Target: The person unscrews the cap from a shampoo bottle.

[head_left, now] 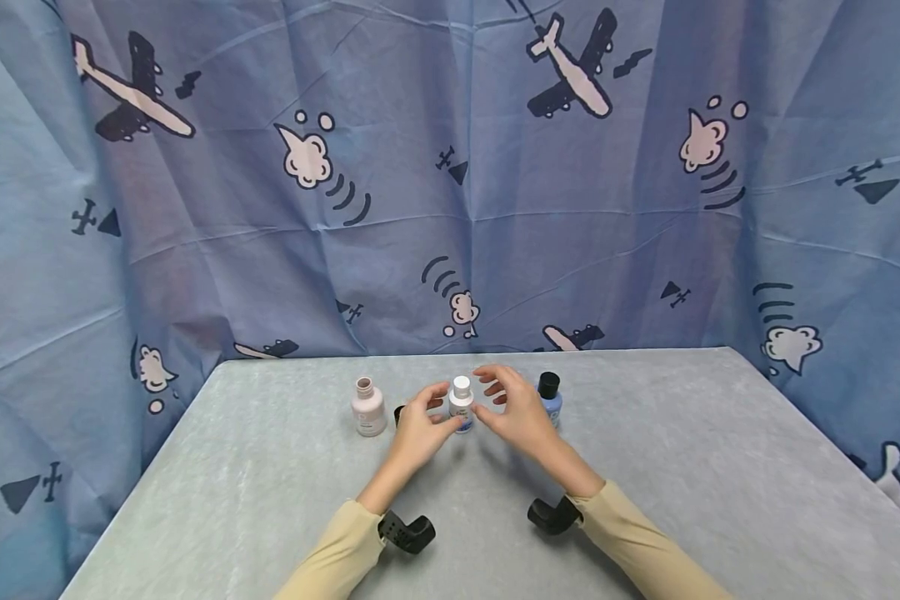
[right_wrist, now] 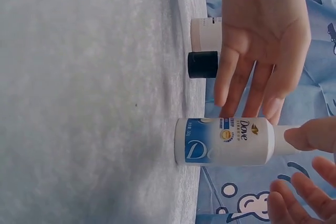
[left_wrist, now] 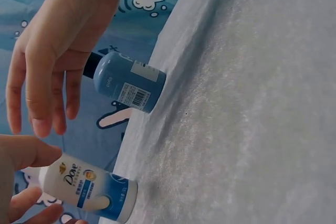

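A white and blue Dove bottle [head_left: 461, 403] with a white cap stands upright on the table between my two hands. My left hand [head_left: 418, 427] is at its left side, fingers loosely bent and spread from the thumb. In the right wrist view the left fingertips [right_wrist: 274, 107] come right up to the bottle's side. On the other side is my right hand [head_left: 521, 410], fingers apart and relaxed. Its thumb [right_wrist: 310, 135] overlaps the white cap [right_wrist: 285, 139] in the right wrist view. Neither hand is curled round the bottle.
A pale pink bottle [head_left: 368, 408] with an uncovered neck stands left of my left hand. Near it a black cap [right_wrist: 202, 65] rests on the table [head_left: 255, 483]. Behind my right hand is a blue bottle [head_left: 551, 402] with a black cap. A patterned curtain [head_left: 450, 167] hangs behind.
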Demonstrator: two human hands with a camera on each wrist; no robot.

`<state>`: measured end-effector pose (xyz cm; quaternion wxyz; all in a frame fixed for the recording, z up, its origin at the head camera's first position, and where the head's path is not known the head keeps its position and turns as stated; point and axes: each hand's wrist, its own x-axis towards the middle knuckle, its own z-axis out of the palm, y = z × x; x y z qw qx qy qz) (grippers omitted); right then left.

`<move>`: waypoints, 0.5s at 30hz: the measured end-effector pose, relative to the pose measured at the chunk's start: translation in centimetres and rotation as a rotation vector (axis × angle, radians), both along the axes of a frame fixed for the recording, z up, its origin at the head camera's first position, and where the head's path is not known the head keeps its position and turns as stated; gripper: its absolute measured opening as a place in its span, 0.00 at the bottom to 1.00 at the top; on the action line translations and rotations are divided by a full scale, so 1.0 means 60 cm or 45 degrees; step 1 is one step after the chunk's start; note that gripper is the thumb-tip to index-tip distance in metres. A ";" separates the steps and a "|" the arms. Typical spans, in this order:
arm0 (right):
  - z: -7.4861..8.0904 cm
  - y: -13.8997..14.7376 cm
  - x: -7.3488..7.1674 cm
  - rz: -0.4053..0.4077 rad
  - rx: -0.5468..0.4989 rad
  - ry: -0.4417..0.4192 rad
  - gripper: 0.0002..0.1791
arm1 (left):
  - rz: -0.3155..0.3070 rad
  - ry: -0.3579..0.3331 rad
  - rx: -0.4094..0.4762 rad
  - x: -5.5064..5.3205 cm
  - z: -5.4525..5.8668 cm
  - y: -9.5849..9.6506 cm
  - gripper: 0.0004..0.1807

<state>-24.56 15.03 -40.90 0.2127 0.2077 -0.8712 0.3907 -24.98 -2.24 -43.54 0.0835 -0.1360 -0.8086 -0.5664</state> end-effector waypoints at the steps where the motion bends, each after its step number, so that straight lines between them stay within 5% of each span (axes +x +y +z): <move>1: 0.000 0.000 0.000 -0.003 0.005 -0.007 0.25 | -0.003 -0.001 -0.003 -0.002 -0.001 0.001 0.29; 15: 0.006 -0.001 -0.006 -0.007 0.017 -0.035 0.29 | -0.015 0.006 0.014 -0.018 -0.015 0.012 0.27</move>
